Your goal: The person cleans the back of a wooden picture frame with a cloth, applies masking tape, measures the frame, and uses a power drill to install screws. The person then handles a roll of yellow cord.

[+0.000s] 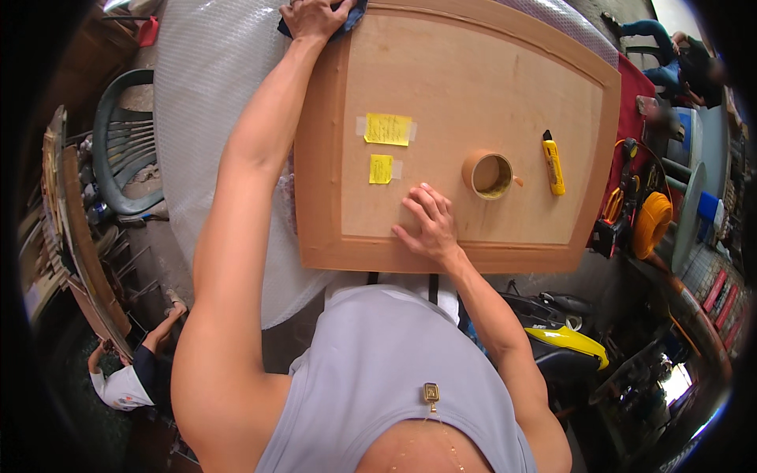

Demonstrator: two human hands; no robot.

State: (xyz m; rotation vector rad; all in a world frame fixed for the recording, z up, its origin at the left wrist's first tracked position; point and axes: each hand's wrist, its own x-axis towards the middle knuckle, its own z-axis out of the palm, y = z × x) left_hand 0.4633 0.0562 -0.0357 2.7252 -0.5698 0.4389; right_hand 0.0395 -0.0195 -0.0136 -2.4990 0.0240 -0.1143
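A framed wooden panel (473,94) lies flat in front of me. My left hand (314,17) reaches to its far left corner, with its fingers closed over a dark blue cloth (353,17) that the hand partly hides. On the panel's near part rests my right hand (430,223), open, its fingers slightly bent and holding nothing. Two yellow paper notes, the larger note (388,129) and the smaller note (381,169), are taped on beyond that hand. To its right stand a roll of tape (488,175) and, farther over, a yellow utility knife (553,164) lying lengthwise.
Bubble wrap (201,102) covers the table under the panel. A green plastic chair (122,142) stands at the left, near stacked boards (79,236). Orange coiled hose or cord (653,225) and tools are at the right. People sit at far right and lower left.
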